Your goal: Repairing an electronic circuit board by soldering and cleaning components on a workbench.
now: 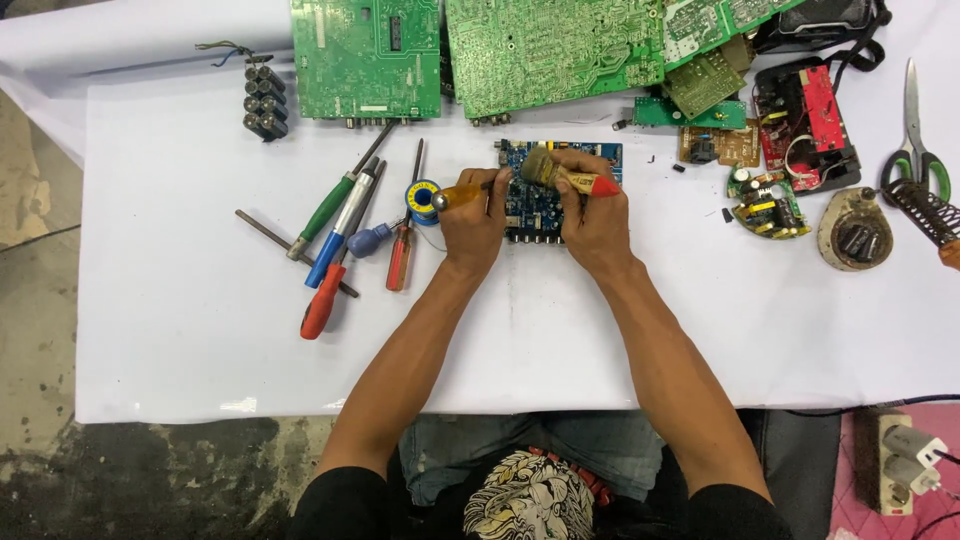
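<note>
A small blue circuit board (527, 200) lies on the white table sheet (200, 330), partly hidden by both hands. My left hand (472, 222) grips a screwdriver with a yellow-orange handle (462, 193), its tip over the board's left part. My right hand (594, 218) holds a brush with a wooden handle and red end (584, 182), its bristle head (537, 165) resting on the board's top edge.
Several screwdrivers (345, 235) and a solder spool (422, 198) lie left of the board. Large green boards (480, 50) line the far edge, with a battery pack (263, 100) at left. Small boards, scissors (915, 150), a soldering-iron stand (925, 212) and a power strip (900, 460) sit right.
</note>
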